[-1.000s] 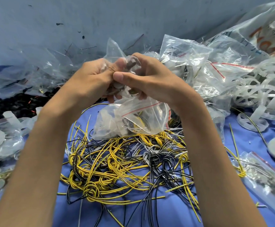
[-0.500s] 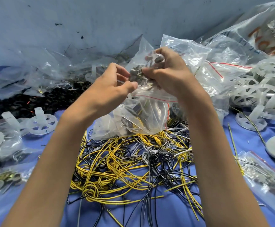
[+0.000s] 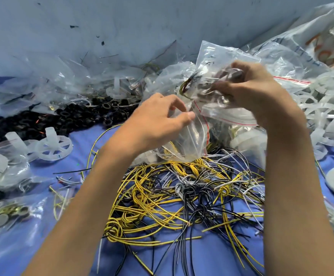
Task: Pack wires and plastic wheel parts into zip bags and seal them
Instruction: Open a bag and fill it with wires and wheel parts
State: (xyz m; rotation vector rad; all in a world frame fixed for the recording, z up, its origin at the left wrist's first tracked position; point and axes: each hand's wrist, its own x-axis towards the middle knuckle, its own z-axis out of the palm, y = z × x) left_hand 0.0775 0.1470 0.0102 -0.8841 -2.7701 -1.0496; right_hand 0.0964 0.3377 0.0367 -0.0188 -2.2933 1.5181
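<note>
**Plenty still loose, one bag in hand**

You're somewhere in the middle of this, going by the mess. Your right hand is clamped round the bunched top of a clear zip bag just above centre frame. A dark clump and a bit of yellow wire show through the plastic. Your left hand pinches the bag's edge right by the red zip line, thumb against fingers. I'd guess it isn't sealed yet, since that red strip looks kinked and parted.

A few filled bags lie at lower left, so some packing looks done. What's left is the big tangle of yellow, black and white wires at lower centre on the blue cloth. Then there are the white plastic wheels heaped at the right edge.

Hard to call what exactly is in the held bag, because your right fingers cover it and it's blurred. Can't tell whether those lower-left bags are zipped either. The wheel heap runs off the frame too.
</note>
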